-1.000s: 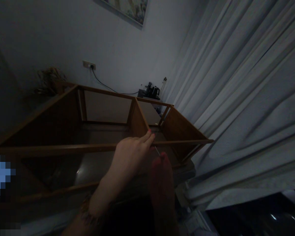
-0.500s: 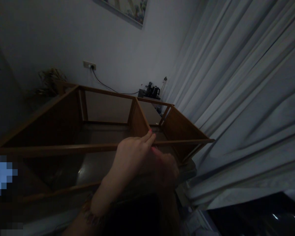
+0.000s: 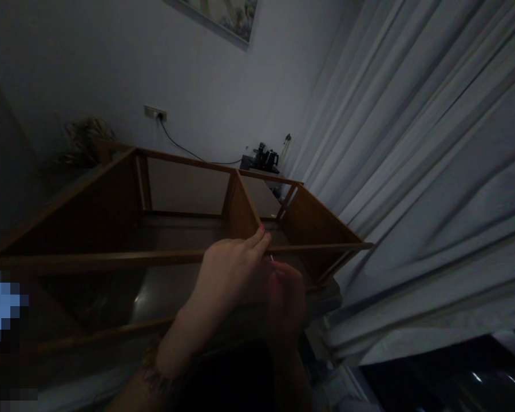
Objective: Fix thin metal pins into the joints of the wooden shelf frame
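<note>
A brown wooden furniture frame with a middle divider panel stretches across the view. My left hand is closed on the front rail where the divider meets it, with its fingertips over the rail's top. Just below and to the right, at the rail's front face, is my right hand. Its fingers are pinched together, and a thin, light metal piece sticks out at their tips toward the joint. The kind of metal piece cannot be made out; most of it is hidden by the fingers.
A long grey-white curtain hangs on the right. Against the back wall stand a black kettle and a wall socket with a black cord. A dried plant is at the left, behind the frame.
My right hand has shifted slightly left and turned at the wrist, and its blur has gone. My left hand keeps its place on the rail.
</note>
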A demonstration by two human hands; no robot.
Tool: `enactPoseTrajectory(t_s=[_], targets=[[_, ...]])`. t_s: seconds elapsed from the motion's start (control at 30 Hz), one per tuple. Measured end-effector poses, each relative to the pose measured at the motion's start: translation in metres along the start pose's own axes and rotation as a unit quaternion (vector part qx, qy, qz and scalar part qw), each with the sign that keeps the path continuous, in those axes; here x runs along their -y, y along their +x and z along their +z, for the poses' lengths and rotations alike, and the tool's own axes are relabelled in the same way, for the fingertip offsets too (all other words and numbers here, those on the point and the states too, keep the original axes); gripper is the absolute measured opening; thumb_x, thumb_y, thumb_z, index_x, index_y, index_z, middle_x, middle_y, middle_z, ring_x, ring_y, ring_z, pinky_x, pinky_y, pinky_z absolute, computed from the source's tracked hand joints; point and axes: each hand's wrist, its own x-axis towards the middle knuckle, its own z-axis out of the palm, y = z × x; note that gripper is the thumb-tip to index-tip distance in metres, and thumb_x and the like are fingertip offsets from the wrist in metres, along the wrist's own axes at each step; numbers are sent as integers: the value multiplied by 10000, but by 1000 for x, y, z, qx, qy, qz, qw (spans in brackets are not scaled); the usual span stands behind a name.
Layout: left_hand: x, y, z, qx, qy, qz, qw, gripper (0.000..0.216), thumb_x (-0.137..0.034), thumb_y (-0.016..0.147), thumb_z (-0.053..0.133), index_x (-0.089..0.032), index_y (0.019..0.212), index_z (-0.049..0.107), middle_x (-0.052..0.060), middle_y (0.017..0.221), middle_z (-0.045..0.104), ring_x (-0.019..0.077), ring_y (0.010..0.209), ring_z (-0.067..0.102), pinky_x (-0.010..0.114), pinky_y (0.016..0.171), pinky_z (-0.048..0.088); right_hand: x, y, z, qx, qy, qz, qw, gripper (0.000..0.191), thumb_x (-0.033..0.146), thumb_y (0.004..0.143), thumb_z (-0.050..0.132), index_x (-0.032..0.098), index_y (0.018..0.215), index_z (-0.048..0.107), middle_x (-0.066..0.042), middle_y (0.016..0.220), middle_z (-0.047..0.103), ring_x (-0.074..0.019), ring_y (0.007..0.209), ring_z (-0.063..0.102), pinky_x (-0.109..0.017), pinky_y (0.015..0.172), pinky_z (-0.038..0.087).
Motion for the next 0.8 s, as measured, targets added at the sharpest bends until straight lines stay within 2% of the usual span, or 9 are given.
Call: enactPoseTrajectory(t_s=[0.1,0.17,0.27,0.37,0.43,0.53,0.63,0.7,0.8], targets=[[0,1,2,-18,-2,2,1000,365,-277,887,693,-210,1246,670,-4,1326,671,248,855,770,365,618,611,-5,-9,2,-54,37,33,997,131,271,980,564,255,1104,603,20,859,728,-117,718,691,-246,674,524],[0,1,3,-25,-1,2,1000,356,-273,883,699,-213,1234,677,-6,1321,673,245,848,770,359,616,610,-8,-12,0,-63,68,61,994,94,265,976,588,247,1068,588,19,846,746,-129,759,719,-258,713,540],[0,0,2,-25,1,2,1000,367,-249,867,716,-217,1231,679,-11,1320,672,242,826,771,352,595,604,-12,-12,-7,-48,82,82,992,67,293,970,614,229,988,618,8,844,749,-141,772,724,-270,728,541],[1,-1,2,-30,0,4,1000,359,-263,868,714,-214,1223,681,-14,1316,674,246,807,770,363,582,602,-16,-6,-11,-10,90,76,993,166,371,981,592,224,917,637,24,731,686,-133,666,664,-258,643,505],[1,-2,3,-33,1,4,999,355,-272,873,708,-217,1223,679,-19,1307,681,250,798,770,372,570,599,-20,-2,-8,10,95,72,993,271,431,1011,512,234,853,609,33,665,617,-132,593,599,-261,582,470],[1,-2,4,-38,-4,4,999,355,-265,872,711,-215,1221,679,-14,1306,681,251,816,771,371,588,604,-22,0,4,17,88,56,994,425,499,1049,325,253,791,555,33,598,517,-149,521,512,-293,550,444],[1,-1,3,-36,-10,2,999,337,-253,863,722,-207,1195,694,-1,1297,686,249,821,771,358,607,605,-21,0,17,18,70,23,997,496,500,1058,208,261,790,550,31,569,462,-165,499,472,-317,550,436],[1,-1,3,-37,-9,4,999,342,-248,863,720,-210,1202,691,-4,1302,684,246,814,771,355,605,601,-18,1,19,17,57,-5,998,497,451,1068,195,256,779,548,31,571,456,-162,503,471,-306,535,421],[2,-3,3,-38,-3,8,999,370,-239,866,713,-219,1233,674,-18,1305,684,245,794,769,365,587,596,-17,4,12,25,24,-65,997,420,397,1068,311,239,792,586,19,621,534,-146,551,514,-283,534,403]])
